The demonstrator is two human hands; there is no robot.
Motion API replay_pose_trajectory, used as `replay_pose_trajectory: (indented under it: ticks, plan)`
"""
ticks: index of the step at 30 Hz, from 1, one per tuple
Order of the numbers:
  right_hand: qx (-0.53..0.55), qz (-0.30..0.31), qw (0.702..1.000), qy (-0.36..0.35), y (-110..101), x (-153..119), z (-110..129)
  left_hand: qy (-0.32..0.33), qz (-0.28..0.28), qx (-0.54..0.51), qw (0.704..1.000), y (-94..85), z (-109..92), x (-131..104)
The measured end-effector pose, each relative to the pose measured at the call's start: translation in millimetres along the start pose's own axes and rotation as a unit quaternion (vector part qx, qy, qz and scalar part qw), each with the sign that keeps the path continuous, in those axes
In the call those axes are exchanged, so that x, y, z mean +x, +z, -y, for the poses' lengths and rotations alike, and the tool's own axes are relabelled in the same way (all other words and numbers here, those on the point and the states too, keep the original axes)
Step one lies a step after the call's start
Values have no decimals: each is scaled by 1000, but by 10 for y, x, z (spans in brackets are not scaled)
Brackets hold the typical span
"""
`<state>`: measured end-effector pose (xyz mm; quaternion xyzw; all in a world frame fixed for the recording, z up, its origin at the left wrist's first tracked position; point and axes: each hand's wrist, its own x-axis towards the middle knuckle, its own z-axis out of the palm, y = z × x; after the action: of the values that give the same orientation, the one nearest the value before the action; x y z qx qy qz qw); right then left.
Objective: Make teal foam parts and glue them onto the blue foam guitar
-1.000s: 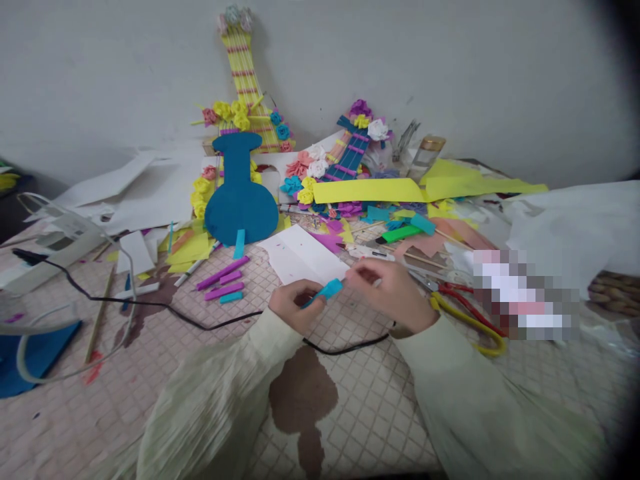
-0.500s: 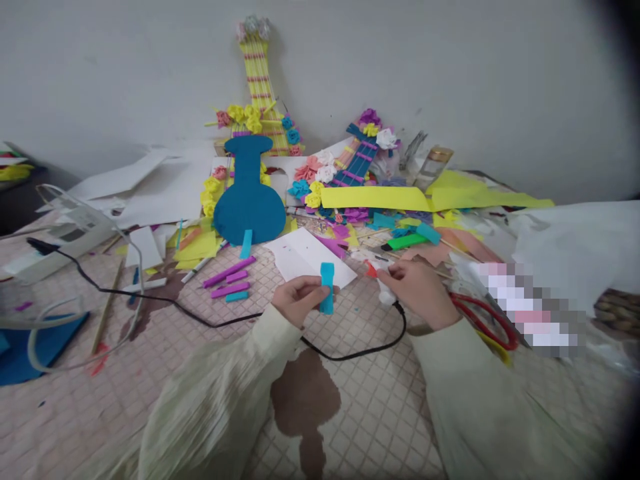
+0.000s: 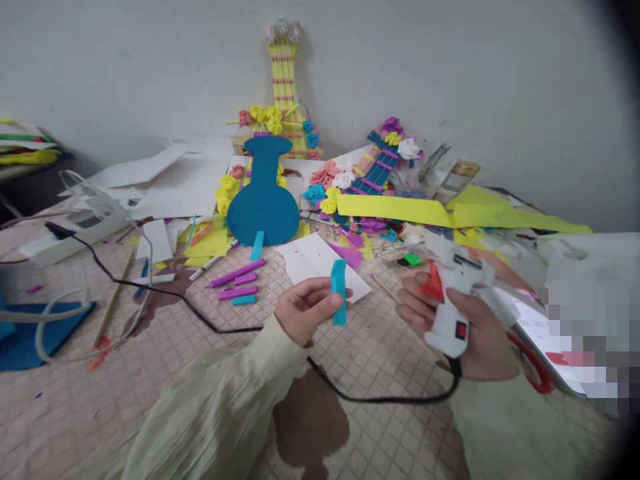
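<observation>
Between thumb and fingers, my left hand [image 3: 307, 308] pinches a light-blue paper strip [image 3: 339, 287], held upright with its top end curled over. My right hand [image 3: 475, 333] grips a white hot glue gun [image 3: 450, 320] with a red trigger; its nozzle points left and away, and a black cord [image 3: 395, 400] hangs from its handle. Beyond my hands stands a dark-blue guitar-shaped cutout [image 3: 263, 207] with a short light-blue strip [image 3: 257, 245] at its lower edge. Rolled purple strips [image 3: 239, 275] and a small blue piece [image 3: 245, 301] lie left of a folded white paper [image 3: 313, 263].
Behind lean a yellow paper guitar [image 3: 284, 73] and a blue one [image 3: 376, 170], both trimmed with paper flowers. A power strip [image 3: 75, 233] with looping cables sits at left. Red-handled scissors [image 3: 537, 367] and a phone [image 3: 545, 340] lie at right, near a glass jar [image 3: 457, 179].
My right hand has lifted the glue gun off the table and turned it upright, toward me. My left hand still holds the blue strip, shifted slightly right. The view has swung a little left.
</observation>
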<state>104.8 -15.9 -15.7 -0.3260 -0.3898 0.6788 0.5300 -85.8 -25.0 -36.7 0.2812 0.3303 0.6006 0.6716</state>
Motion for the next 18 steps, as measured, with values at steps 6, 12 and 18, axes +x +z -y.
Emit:
replay_pose_trajectory:
  ticks: [6,12,18]
  plan:
    - [-17,75,996,-35,61,-60,-45,35,-14,6,999,40,-57,-42]
    - [-230,94,966,-72,-11,-127,-121,132,-90,103,982,32,-52,-54]
    - [-342,89,928,-115,-115,-197,-230,176,-98,204,958,2,-50,-70]
